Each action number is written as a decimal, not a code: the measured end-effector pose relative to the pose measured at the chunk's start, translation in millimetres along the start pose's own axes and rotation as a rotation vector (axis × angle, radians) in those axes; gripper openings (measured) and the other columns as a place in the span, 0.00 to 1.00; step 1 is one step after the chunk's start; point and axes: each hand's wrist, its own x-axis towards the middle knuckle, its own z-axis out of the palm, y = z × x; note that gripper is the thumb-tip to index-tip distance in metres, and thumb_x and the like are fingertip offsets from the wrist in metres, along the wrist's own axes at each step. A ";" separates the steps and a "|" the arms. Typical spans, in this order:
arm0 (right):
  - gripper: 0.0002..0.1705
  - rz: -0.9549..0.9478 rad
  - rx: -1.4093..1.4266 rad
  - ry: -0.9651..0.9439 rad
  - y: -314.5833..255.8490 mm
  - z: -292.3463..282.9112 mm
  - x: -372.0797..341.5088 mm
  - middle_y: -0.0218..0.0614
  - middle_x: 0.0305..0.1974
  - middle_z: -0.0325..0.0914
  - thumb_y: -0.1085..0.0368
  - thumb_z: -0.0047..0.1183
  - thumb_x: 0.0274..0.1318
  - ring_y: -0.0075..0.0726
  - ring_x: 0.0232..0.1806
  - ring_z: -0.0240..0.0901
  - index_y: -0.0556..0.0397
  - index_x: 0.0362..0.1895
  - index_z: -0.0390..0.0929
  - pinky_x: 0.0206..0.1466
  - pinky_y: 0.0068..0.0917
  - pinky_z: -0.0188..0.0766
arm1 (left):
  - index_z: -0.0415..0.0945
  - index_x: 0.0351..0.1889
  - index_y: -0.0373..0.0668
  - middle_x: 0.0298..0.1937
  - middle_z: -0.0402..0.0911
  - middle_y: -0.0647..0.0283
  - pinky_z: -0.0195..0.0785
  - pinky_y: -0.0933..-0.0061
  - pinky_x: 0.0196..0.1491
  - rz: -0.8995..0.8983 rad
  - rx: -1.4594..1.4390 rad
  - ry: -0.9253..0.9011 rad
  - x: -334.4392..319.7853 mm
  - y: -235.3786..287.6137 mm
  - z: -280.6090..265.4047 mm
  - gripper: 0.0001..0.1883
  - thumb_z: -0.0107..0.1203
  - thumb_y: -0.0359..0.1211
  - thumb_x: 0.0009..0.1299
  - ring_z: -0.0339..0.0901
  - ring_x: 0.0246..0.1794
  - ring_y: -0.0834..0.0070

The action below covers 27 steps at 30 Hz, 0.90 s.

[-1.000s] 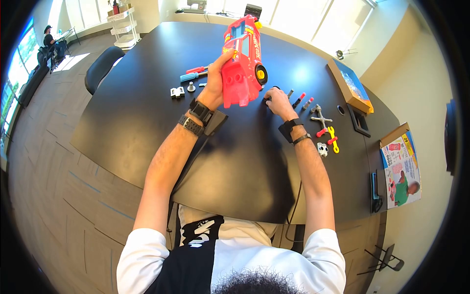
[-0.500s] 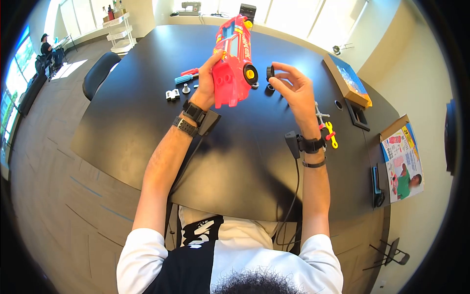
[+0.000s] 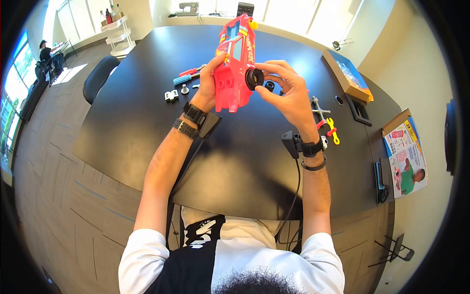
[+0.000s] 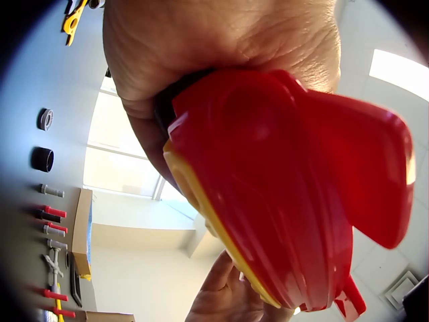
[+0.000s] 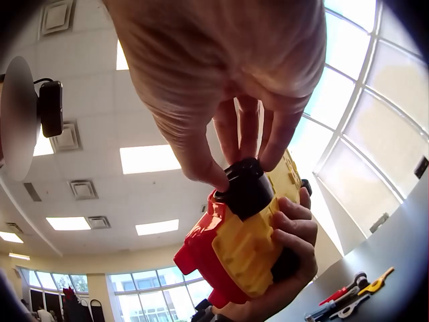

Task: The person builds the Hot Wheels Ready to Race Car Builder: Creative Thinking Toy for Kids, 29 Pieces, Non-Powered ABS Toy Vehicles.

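Note:
My left hand [image 3: 207, 87] grips a red toy vehicle [image 3: 232, 83] by its side, held up above the black table. In the left wrist view the palm lies against its red body [image 4: 268, 174]. My right hand [image 3: 290, 95] pinches a black ring-shaped tyre [image 3: 254, 78] between thumb and fingers, at the wheel on the vehicle's near right side. The right wrist view shows the tyre [image 5: 247, 190] against the vehicle's yellow underside [image 5: 247, 258], with left-hand fingers [image 5: 296, 231] round the far side.
Left on the table [image 3: 147, 122] lie a blue-handled screwdriver [image 3: 182, 79], a white part [image 3: 171, 95] and a grey peg [image 3: 184, 89]. To the right are another black ring [image 3: 270, 85], a grey cross-shaped part [image 3: 319, 110], a yellow wrench [image 3: 333, 131] and an open box [image 3: 346, 78].
My right hand picked up a black tyre from the table, raised it and moved it left against the vehicle's wheel. My left hand still holds the vehicle, shifted slightly left.

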 end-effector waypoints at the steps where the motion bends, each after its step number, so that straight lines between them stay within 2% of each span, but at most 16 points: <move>1: 0.26 0.001 0.000 -0.001 0.7 -0.6 0.0 0.35 0.58 0.80 0.77 0.67 0.58 0.28 0.56 0.81 0.58 0.63 0.86 0.66 0.30 0.80 | 0.68 0.74 0.37 0.64 0.84 0.52 0.82 0.57 0.63 -0.005 0.007 0.005 -0.2 0.1 0.7 0.35 0.55 0.54 0.82 0.86 0.59 0.63; 2: 0.26 -0.005 -0.026 -0.013 1.6 -1.0 0.2 0.35 0.58 0.80 0.76 0.67 0.58 0.28 0.56 0.81 0.56 0.63 0.87 0.66 0.30 0.80 | 0.68 0.74 0.37 0.64 0.84 0.52 0.82 0.57 0.63 -0.005 0.006 0.006 -0.3 -0.2 1.8 0.35 0.55 0.54 0.82 0.86 0.59 0.63; 4: 0.27 -0.013 -0.053 -0.028 3.2 -2.6 0.1 0.35 0.58 0.80 0.75 0.67 0.58 0.28 0.57 0.80 0.54 0.63 0.87 0.65 0.30 0.80 | 0.71 0.70 0.35 0.60 0.86 0.50 0.87 0.57 0.56 0.018 -0.031 0.037 0.1 -1.2 4.5 0.33 0.57 0.52 0.80 0.89 0.54 0.63; 6: 0.27 -0.044 -0.166 -0.042 3.6 -3.7 -0.8 0.34 0.58 0.80 0.74 0.67 0.58 0.28 0.58 0.80 0.51 0.64 0.88 0.64 0.29 0.80 | 0.71 0.70 0.35 0.60 0.86 0.51 0.87 0.58 0.57 0.015 -0.030 0.032 -0.5 -0.7 5.1 0.33 0.57 0.52 0.80 0.89 0.54 0.63; 9: 0.26 0.021 -0.125 -0.066 -1.7 -1.2 -0.7 0.33 0.58 0.80 0.75 0.66 0.58 0.29 0.58 0.80 0.48 0.63 0.89 0.65 0.31 0.81 | 0.71 0.70 0.35 0.60 0.86 0.51 0.87 0.58 0.57 0.012 -0.036 0.031 0.7 -1.7 2.7 0.33 0.58 0.52 0.80 0.89 0.54 0.63; 15: 0.23 0.103 0.094 0.007 -6.8 3.5 -0.1 0.35 0.58 0.80 0.77 0.67 0.63 0.32 0.59 0.82 0.57 0.62 0.86 0.68 0.36 0.85 | 0.71 0.70 0.35 0.60 0.86 0.51 0.86 0.58 0.57 0.031 -0.040 0.034 -1.6 0.5 8.3 0.33 0.58 0.52 0.80 0.88 0.55 0.63; 18: 0.21 0.080 0.077 -0.033 3.9 -0.1 -1.1 0.36 0.58 0.80 0.77 0.68 0.64 0.31 0.59 0.82 0.61 0.61 0.86 0.67 0.35 0.85 | 0.71 0.70 0.35 0.60 0.86 0.51 0.86 0.58 0.57 0.025 -0.024 0.025 -2.8 2.5 8.3 0.33 0.58 0.52 0.80 0.88 0.55 0.63; 25: 0.20 0.040 0.059 -0.015 1.2 3.3 -1.1 0.35 0.58 0.81 0.76 0.68 0.65 0.30 0.57 0.84 0.59 0.61 0.87 0.63 0.31 0.85 | 0.71 0.70 0.35 0.59 0.86 0.51 0.87 0.58 0.57 0.007 -0.032 0.051 -1.7 1.8 6.6 0.33 0.59 0.52 0.80 0.89 0.55 0.64; 27: 0.21 0.003 -0.057 -0.025 3.1 2.3 -1.3 0.35 0.55 0.83 0.73 0.68 0.67 0.29 0.51 0.85 0.56 0.63 0.88 0.56 0.28 0.84 | 0.71 0.70 0.35 0.59 0.86 0.51 0.87 0.58 0.57 0.004 -0.032 0.047 -3.5 2.3 8.0 0.33 0.59 0.52 0.80 0.88 0.55 0.64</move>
